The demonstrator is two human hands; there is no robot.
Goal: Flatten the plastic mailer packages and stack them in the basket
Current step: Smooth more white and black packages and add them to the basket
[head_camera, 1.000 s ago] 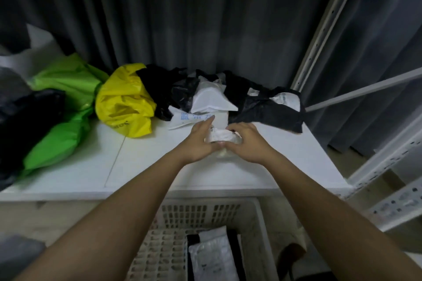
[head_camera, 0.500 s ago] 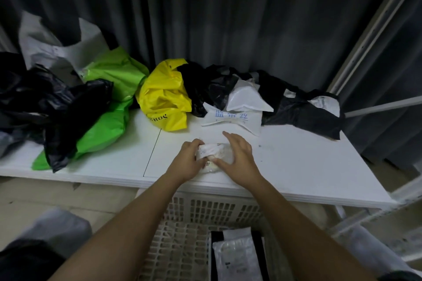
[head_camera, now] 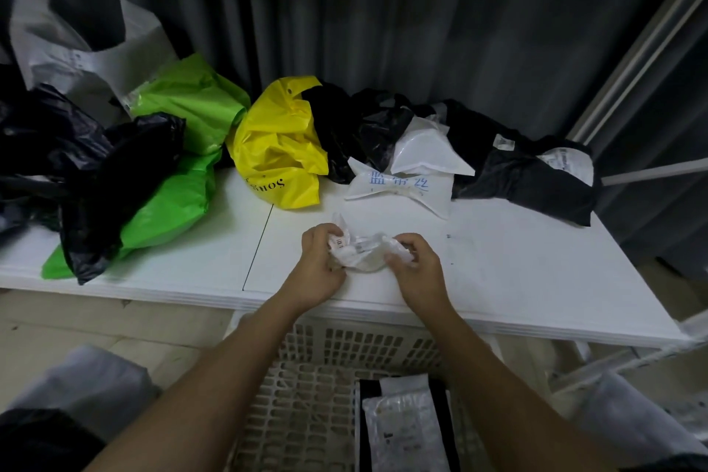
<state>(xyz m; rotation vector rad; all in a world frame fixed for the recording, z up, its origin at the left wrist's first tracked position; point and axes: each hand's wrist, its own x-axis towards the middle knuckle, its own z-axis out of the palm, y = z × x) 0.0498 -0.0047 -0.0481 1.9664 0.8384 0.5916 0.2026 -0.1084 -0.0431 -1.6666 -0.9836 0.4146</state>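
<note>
Nearest, below the table edge, the white perforated plastic basket [head_camera: 329, 349] already holds a short stack: a clear flattened mailer [head_camera: 402, 429] lies on top of a flat black mailer [head_camera: 368, 395], with another pale one tucked between them at the far end, all pressed toward the right of the basket while its left side shows bare mesh. Above it, near the front edge of the white table [head_camera: 536, 280], the left hand [head_camera: 320, 261] and the right hand [head_camera: 419, 266] each grip one end of a crumpled translucent white plastic mailer [head_camera: 362, 253], fingers curled into the film, the bag bunched between them just over the tabletop. It looks featherlight, limp and slick, likely to spring back into creases, so taking it by opposite edges or corners and pulling outward, then pressing it flat with the palms, seems the sound approach. Farther back wait a white printed mailer [head_camera: 398, 188], a yellow plastic bag [head_camera: 279, 157], bright green bags [head_camera: 180, 180] and crumpled black bags [head_camera: 528, 172] along the dark curtain [head_camera: 383, 11]
</note>
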